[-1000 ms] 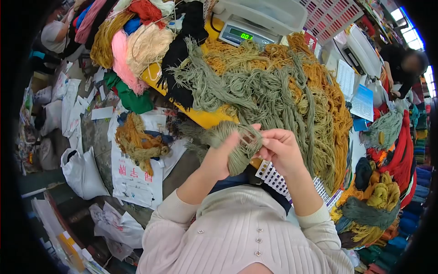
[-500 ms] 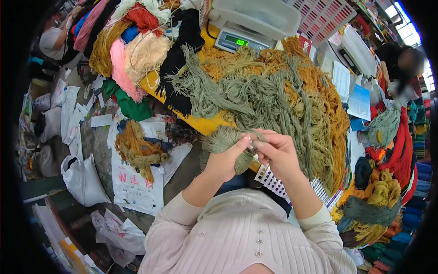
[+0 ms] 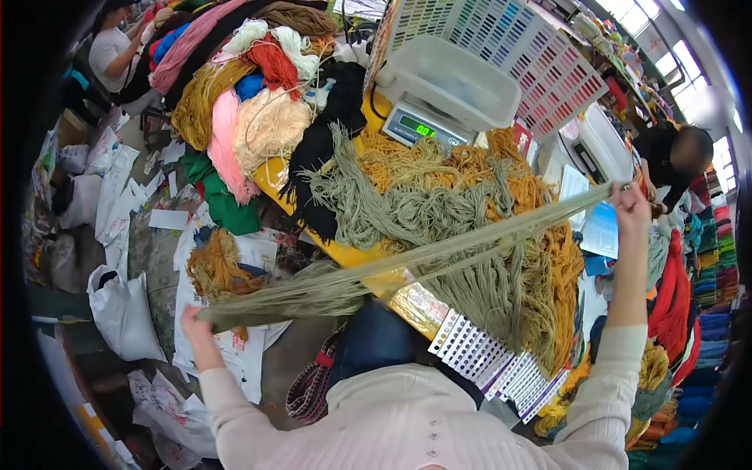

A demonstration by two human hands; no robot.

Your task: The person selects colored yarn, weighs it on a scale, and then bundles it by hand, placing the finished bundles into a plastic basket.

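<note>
A skein of sage-green yarn (image 3: 470, 241) is stretched taut between my hands, slanting across the front of the table. My left hand (image 3: 197, 325) grips its lower end at the left, over the floor beside the table. Raised at the right, my right hand (image 3: 629, 205) is closed round the other end. Behind the stretched strands lies a heap of grey-green yarn (image 3: 439, 184). Ochre yarn (image 3: 560, 290) surrounds that heap on the yellow table (image 3: 364, 254).
A digital scale (image 3: 427, 125) with a clear tray stands at the back, by a white perforated basket (image 3: 540, 70). Shade cards (image 3: 493, 364) lie at the front edge. Black yarn (image 3: 313, 184) hangs on the left. Two other people are farther off. White bags (image 3: 125, 309) cover the floor.
My hands were close together, working at a bundled skein. They have since moved far apart, left hand leftward and right hand up and right, and the skein is now spread out between them.
</note>
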